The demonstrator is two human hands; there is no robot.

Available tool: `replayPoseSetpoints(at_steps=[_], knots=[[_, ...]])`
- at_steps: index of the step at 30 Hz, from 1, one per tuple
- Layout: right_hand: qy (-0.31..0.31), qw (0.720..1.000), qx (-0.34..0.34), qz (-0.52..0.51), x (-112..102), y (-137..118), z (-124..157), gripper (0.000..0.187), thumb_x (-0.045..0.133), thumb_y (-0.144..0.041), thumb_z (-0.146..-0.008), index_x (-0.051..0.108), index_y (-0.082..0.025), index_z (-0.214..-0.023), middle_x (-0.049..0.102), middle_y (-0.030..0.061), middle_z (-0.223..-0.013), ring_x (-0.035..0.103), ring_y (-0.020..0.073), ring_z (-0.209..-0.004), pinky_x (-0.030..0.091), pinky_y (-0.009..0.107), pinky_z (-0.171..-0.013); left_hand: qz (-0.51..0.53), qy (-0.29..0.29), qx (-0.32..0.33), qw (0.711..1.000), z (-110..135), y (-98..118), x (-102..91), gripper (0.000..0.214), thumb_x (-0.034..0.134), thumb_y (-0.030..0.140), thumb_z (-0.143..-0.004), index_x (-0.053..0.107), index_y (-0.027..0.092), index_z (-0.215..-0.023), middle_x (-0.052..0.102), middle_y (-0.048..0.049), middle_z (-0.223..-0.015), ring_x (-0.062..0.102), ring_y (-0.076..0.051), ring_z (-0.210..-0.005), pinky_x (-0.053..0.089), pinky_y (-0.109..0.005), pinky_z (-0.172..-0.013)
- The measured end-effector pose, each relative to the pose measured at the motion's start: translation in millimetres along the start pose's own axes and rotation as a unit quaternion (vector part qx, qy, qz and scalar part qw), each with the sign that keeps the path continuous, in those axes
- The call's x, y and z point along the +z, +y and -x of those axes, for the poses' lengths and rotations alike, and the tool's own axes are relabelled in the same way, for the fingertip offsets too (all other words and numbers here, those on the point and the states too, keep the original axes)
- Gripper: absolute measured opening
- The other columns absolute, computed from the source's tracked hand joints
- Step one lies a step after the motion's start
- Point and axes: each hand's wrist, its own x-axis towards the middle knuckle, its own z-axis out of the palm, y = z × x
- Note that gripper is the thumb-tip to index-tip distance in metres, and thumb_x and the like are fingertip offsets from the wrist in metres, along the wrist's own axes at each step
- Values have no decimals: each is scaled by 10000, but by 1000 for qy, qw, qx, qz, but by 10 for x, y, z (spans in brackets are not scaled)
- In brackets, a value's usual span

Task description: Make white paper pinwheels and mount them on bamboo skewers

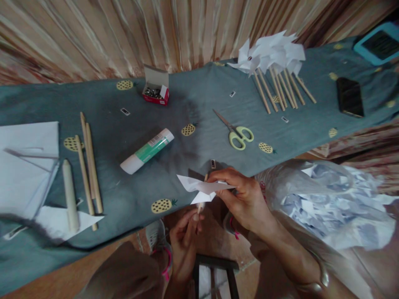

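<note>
I judge left hand (184, 236) grips thin wooden stick (201, 206) to steady it while right hand (246, 199) pinches folded white paper (199, 185) onto it.

A white paper pinwheel (199, 187) with pointed folded flaps lies roughly flat just past the table's near edge, pinched by the right hand (246, 199). A thin wooden stick (201, 205) crosses it nearly upright. The left hand (183, 236) grips its lower end, and its tip shows above the paper.
</note>
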Motion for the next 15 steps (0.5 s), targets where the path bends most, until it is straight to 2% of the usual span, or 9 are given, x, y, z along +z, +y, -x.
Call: replayPoseSetpoints(at_steps=[8, 15], knots=[[-1, 1000, 18, -13, -7, -3, -10, 229, 598, -57, -812, 690, -227, -935, 724, 0, -953, 666, 141, -921, 479, 264, -836, -6, -7, 8, 1000, -7, -25, -24, 450, 772, 553, -673, 771, 156, -883, 680, -37, -699, 505, -84, -564, 414, -210, -550], [-9, 995, 76, -62, 15, -20, -93, 102, 627, -219, -831, 709, -200, -888, 738, 20, -884, 666, 151, -810, 486, 269, -745, 0, -15, 12, 1000, 10, -35, -21, 410, 767, 511, -702, 768, 160, -913, 691, -40, -723, 516, -86, -575, 414, -203, -549]])
